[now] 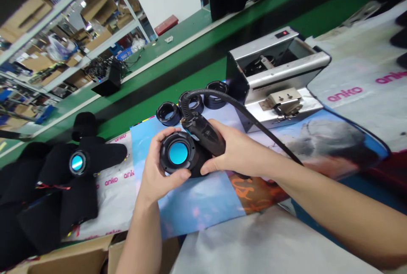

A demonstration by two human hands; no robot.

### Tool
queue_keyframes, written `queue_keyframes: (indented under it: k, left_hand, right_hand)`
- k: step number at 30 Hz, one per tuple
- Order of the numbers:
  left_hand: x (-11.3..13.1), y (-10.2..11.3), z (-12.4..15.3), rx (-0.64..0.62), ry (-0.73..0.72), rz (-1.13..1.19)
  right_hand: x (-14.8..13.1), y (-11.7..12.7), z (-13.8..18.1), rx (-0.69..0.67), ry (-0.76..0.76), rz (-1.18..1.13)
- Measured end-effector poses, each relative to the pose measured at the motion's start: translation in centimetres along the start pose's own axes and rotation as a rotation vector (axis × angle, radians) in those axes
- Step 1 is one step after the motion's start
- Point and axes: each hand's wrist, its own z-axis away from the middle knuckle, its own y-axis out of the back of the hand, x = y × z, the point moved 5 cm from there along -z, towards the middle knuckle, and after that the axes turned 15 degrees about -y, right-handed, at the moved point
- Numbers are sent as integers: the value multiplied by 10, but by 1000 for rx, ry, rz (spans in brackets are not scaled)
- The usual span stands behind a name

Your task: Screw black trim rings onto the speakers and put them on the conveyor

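Note:
My left hand (155, 168) is wrapped around the rim of a black cylindrical speaker (165, 161), whose shiny blue round end faces up. My right hand (227, 149) is closed around a black corded electric screwdriver (205, 132), with the thumb against the speaker's side. From the screwdriver's end a thick black cable (254, 121) arcs to the right, over my forearm's far side. The screwdriver's tip is hidden. Just beyond my hands stand three black rings (168, 114) on the printed sheet (203, 206).
A silver screw feeder (276, 75) with a lit red switch stands at the right. Black fabric-covered cylinders (60, 168), one with a blue end, crowd the left. Cardboard boxes (73, 257) sit below the near edge. Shelves (79, 41) with boxes stand beyond the green bench.

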Motion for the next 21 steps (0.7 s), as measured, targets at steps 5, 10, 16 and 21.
queue_keyframes:
  k: [5, 10, 16, 21]
  left_hand:
    - [-2, -1, 0, 52, -37, 46]
    - [-1, -3, 2, 64, -40, 109]
    - [5, -20, 9, 29, 0, 114]
    - [7, -39, 41, 76, 116, 250]
  right_hand:
    - [5, -1, -1, 16, -25, 29]
    - [8, 0, -3, 43, -52, 62]
    - [1, 5, 14, 1, -46, 105]
    - [3, -4, 34, -140, -117, -61]
